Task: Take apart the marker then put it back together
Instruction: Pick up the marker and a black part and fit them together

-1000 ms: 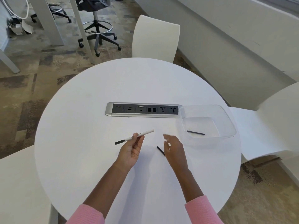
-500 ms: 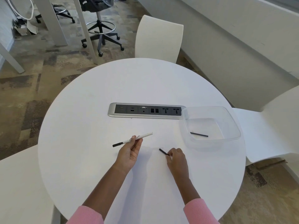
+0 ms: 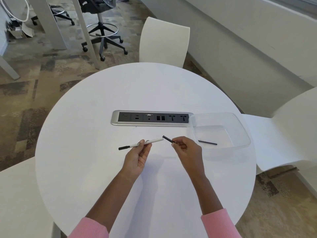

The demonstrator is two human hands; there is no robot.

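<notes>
My left hand (image 3: 137, 158) pinches a white marker barrel (image 3: 155, 141) with a black tip at its left end, held nearly level above the round white table (image 3: 85, 152). My right hand (image 3: 187, 151) grips a short thin black marker piece (image 3: 168, 139) between its fingertips. That piece's far end sits just right of the barrel's open right end, almost touching it. Another thin black stick (image 3: 207, 143) lies inside the clear plastic tub (image 3: 243, 133) at the right.
A silver power and data socket strip (image 3: 151, 118) is set into the table's middle, beyond my hands. White chairs stand behind the table (image 3: 164, 42), at the right (image 3: 283, 134) and at the lower left. An office stool (image 3: 103, 31) stands further back.
My right hand came down on the black piece on the table, picked it up and raised it to the barrel's open end. My left hand kept holding the barrel.
</notes>
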